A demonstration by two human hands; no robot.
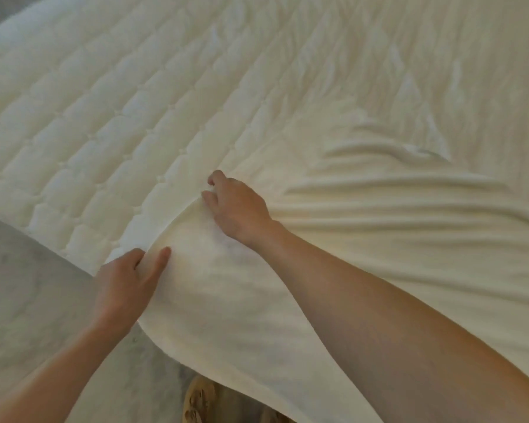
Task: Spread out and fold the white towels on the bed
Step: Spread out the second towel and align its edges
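Right forearm [379, 331] nearest, bare, cut off by the bottom and right edges, stretched up and leftward across the white towel [379, 215]. Left forearm [58, 370] likewise bare, entering from the bottom left corner.

Towel spread over the right part of the bed [89, 117], rumpled into long ridges past the right wrist, near portion draped off the bed's side. Far edge hard to separate from the bedding, white on white.

Right hand [239, 206] palm down at the towel's left border, fingers curled, pinching up a small fold of cloth. Left hand [126, 285] lower, at the bed's edge, thumb laid on top of the fabric, remaining fingers tucked round the hem, apparently gripping it; fingertips hidden beneath.

Quilted bed surface bare to the left. Pale floor [28, 285] below that. Tan object [199, 398] at the bottom, half covered by the hanging towel, too blurred to identify.
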